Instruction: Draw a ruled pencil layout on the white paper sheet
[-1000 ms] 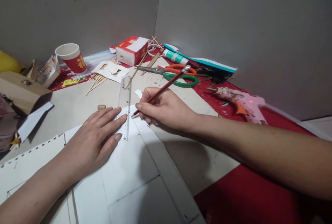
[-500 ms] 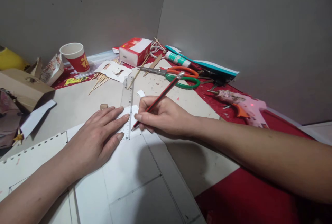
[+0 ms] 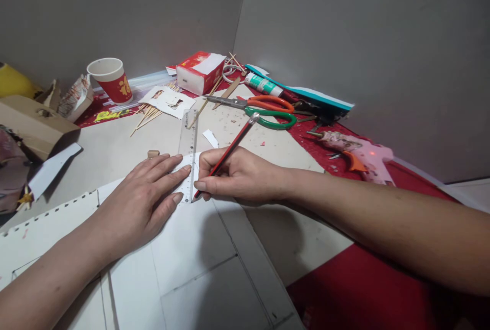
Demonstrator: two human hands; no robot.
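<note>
Sheet (image 3: 191, 248): white, pencil-lined, flat on the near table under both hands; perforated strip along its left edge.
Left hand (image 3: 140, 202): palm down on the sheet, fingers spread a little and laid flat, tips pressing the ruler's near end.
Ruler (image 3: 188, 159): clear, flat, running away from the near end under the left fingertips toward the far clutter.
Right hand (image 3: 237, 177): just right of the ruler, thumb and fingers pinching the pencil low on its shaft, other fingers curled under.
Pencil (image 3: 229, 154): red and black, tilted up to the right, tip down on the sheet at the ruler's near right edge.
Board (image 3: 115, 151): beige, beneath the sheet, over a red cloth (image 3: 363, 289).
Scissors (image 3: 264, 108): orange and green handles, beyond the right hand.
Glue gun (image 3: 352, 149): pink, off to the right on the red cloth.
Sticks (image 3: 147, 116): thin wooden, loosely piled beyond the ruler.
Cup (image 3: 111, 81): red paper, upright, far left.
Box (image 3: 199, 71): red and white, far middle, by the wall.
</note>
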